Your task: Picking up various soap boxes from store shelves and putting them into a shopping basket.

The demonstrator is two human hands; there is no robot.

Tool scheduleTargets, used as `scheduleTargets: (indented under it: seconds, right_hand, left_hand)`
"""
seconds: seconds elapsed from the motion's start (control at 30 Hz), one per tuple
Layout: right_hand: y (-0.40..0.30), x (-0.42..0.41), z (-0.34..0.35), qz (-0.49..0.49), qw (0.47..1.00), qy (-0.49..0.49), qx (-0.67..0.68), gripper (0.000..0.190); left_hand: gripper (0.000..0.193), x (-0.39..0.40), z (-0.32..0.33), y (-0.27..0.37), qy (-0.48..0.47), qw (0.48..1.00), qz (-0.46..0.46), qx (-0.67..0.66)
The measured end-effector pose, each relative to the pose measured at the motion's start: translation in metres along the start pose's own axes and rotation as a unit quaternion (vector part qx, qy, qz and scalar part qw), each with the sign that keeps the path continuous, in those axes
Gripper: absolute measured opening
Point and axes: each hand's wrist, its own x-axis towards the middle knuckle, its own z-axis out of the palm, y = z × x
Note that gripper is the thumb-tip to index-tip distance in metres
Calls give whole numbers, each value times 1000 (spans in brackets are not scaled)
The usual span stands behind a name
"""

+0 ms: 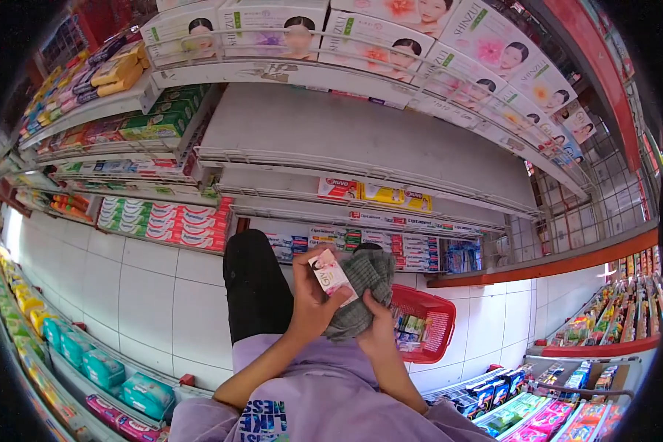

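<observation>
A small Giv soap box (331,276), white and pink with a printed portrait, is gripped in my left hand (308,298). Its thumb lies across the lower front and the fingers wrap the far edge. My right hand (378,320) holds a grey-green checked cloth (362,287), bunched close beside the box. The cloth seems to touch the box's right side. Both hands are above my lap, in front of the shelves. To the right of the cloth, a red plastic basket (442,326) stands on the floor with several small packages in it.
A grey metal shelf (353,127) with a wire rail lies ahead. Shinzui boxes (375,47) line the shelf above; Nuvo boxes (340,189) and Ciptadent toothpaste boxes (378,236) sit lower. Teal packs (102,367) fill a rack behind me at left. White tiles (143,282) cover the floor.
</observation>
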Motion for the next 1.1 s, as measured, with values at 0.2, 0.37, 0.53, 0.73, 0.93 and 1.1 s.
scheduleTargets:
  seconds: [0.2,0.37,0.53,0.73,0.93,1.1]
  right_hand:
    - [-12,-33,21,90,993,51,-64,38]
    - [-25,-4,-39,-31,963,48,-264,41]
    - [-42,53,-71,-163,913,26,-373,43]
    - [-36,64,-36,-78,953,-53,-287,41]
    - [-37,50,-13,-20,915,-143,-377,30]
    - [-36,56,-8,36,899,-184,-395,37]
  left_hand:
    - [62,3,-5,18,70,988,64,120]
    - [65,6,-11,32,119,944,10,308]
    - [66,-1,-19,1,57,961,-257,-84]
    - [49,-3,-14,4,-63,980,-189,-15]
    - [45,-9,-19,-14,-97,975,-93,175]
    - [43,-8,-13,6,-90,982,-162,32]
